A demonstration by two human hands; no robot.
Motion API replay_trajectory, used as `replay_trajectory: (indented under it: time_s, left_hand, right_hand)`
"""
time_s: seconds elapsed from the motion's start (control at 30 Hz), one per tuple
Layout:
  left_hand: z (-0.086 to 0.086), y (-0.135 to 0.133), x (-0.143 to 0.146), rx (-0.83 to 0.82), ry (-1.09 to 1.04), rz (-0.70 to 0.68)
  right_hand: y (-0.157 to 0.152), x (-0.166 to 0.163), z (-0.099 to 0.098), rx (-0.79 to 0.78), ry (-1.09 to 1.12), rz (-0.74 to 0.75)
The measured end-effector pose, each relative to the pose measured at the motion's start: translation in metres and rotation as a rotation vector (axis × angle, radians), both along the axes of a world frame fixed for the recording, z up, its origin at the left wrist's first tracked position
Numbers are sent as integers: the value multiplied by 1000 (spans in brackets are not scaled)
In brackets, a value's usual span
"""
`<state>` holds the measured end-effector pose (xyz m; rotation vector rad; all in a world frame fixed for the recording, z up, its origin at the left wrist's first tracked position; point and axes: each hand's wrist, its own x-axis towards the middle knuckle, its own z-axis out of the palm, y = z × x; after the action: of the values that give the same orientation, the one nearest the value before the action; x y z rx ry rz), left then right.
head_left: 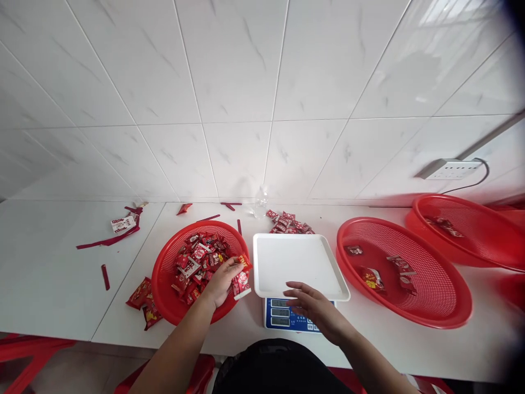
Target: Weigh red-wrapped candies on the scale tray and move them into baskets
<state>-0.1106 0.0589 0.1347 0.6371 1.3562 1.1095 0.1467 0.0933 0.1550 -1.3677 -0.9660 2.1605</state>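
The left hand (223, 282) grasped some red packets (241, 280) between its thumb and fingers. These were over the right rim of a round basket (159, 279), just beside the tray (296, 265). The right hand (309, 303) was loose and held nothing, with its fingers stretched out above the front of the tray and the scale. I cannot tell if it touched them.

The round basket had a big heap of small candy packets (197, 267) in it, red, pink and white. The middle basket (445, 273), to the right of the tray, had just a few packets spread about inside. The far basket (488, 235) had a little bunch of packets in it.

The gap between the round basket and the tray was thin. The middle basket sat very near the tray's right side. The white surface (49, 273) ran back to a tiled wall (238, 158), and its front edge was near the person's body.

The baskets were red plastic with tiny holes. The tray was white, smooth and low, with round corners, on top of a blue scale (281, 316).
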Motion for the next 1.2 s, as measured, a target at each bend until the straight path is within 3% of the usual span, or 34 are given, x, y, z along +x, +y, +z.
replay_trajectory:
  time_s: [0.07, 0.27, 0.43, 0.57, 0.67, 0.77, 0.87, 1.03, 1.2]
  left_hand:
    - [7, 5, 26, 19, -184, -33]
    - [-4, 9, 92, -92, -134, -319]
    - [-19, 12, 113, -184, -104, -353]
    - [-18, 26, 115, -110, 5, -350]
    - [-16, 39, 107, 10, 191, -302]
    - [-19, 50, 83, 120, 555, -117]
    - [-32, 52, 45, 76, 784, -20]
    - [-65, 40, -8, -127, 1040, -205]
    - [-85, 39, -19, -249, 1232, -391]
  right_hand:
    - [-1, -11, 0, 19, 36, 46]
    - [0, -16, -6, 164, -3, 101]
    - [-2, 9, -20, 159, -131, 21]
    - [4, 29, -30, 166, -202, -54]
    - [14, 41, -34, 189, -268, -92]
    - [24, 49, -37, 226, -361, -91]
    - [29, 51, -43, 274, -474, -41]
    - [29, 46, -49, 377, -548, 89]
    - [29, 45, -49, 460, -572, 189]
